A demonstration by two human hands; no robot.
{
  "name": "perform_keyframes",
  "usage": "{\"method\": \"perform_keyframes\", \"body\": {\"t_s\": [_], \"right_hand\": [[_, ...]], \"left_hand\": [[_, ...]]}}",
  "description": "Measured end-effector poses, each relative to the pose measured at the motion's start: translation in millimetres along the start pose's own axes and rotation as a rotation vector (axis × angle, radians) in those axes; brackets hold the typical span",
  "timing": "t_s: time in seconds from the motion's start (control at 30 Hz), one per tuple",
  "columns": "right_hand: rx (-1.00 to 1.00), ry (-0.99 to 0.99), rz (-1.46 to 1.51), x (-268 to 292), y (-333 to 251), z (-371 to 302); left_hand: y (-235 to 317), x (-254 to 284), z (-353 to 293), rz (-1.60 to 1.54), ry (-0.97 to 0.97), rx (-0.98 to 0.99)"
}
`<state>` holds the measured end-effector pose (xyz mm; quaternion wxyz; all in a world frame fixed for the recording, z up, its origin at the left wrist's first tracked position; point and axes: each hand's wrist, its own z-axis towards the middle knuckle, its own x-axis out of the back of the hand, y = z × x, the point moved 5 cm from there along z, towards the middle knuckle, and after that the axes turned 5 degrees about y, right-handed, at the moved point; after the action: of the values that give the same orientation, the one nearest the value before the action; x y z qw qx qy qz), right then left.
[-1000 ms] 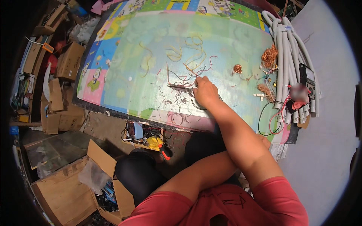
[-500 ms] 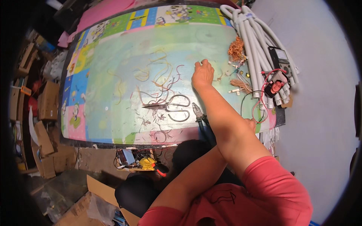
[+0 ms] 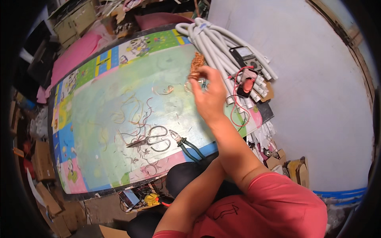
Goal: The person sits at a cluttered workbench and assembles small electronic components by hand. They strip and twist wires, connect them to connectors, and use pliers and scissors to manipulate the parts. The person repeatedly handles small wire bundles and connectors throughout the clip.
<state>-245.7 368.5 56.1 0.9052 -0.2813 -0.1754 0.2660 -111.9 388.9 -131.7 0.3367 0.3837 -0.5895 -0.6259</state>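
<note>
My right hand [image 3: 210, 93] is closed, its thumb and fingers pinching a small bundle of copper wire [image 3: 193, 75] above the far right of the table. Just beyond it is more tangled copper wire [image 3: 197, 60]; I cannot tell whether the two are joined. Small connectors [image 3: 204, 84] lie partly hidden behind the fingers. A curl of thin wire [image 3: 163, 90] rests left of the hand. Nearer me lie black-handled scissors [image 3: 152, 139] and green-handled pliers [image 3: 183, 143]. My left forearm [image 3: 198, 194] crosses beneath the right arm, which hides the left hand.
Thin coloured wires [image 3: 137, 115] and short clippings [image 3: 145, 158] litter the patterned tabletop [image 3: 95, 131]. Bundled pale grey tubes [image 3: 214, 51] line the right edge, with an analog meter [image 3: 246, 57], a phone [image 3: 247, 83] and a red test lead [image 3: 239, 107]. A white wall [image 3: 309, 99] stands at right.
My view has turned right, so the table sits further left. My right hand, previously down on the table, now grips copper wire. The left hand, partly visible before, is hidden.
</note>
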Motion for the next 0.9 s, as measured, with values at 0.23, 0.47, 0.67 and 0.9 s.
{"method": "perform_keyframes", "body": {"t_s": [0.23,0.47,0.67,0.9], "right_hand": [[0.294,0.276,-0.225,100,5,-26],[0.247,0.511,-0.344,113,24,-18],[0.377,0.473,-0.409,142,2,-34],[0.397,0.468,-0.479,157,-1,-39]], "left_hand": [[10,-16,21,0.132,-0.214,-0.032],[-6,-11,16,0.75,-0.561,-0.145],[-29,-17,-2,1.026,-0.755,-0.113],[-22,-16,-7,0.794,-0.494,-0.281]]}}
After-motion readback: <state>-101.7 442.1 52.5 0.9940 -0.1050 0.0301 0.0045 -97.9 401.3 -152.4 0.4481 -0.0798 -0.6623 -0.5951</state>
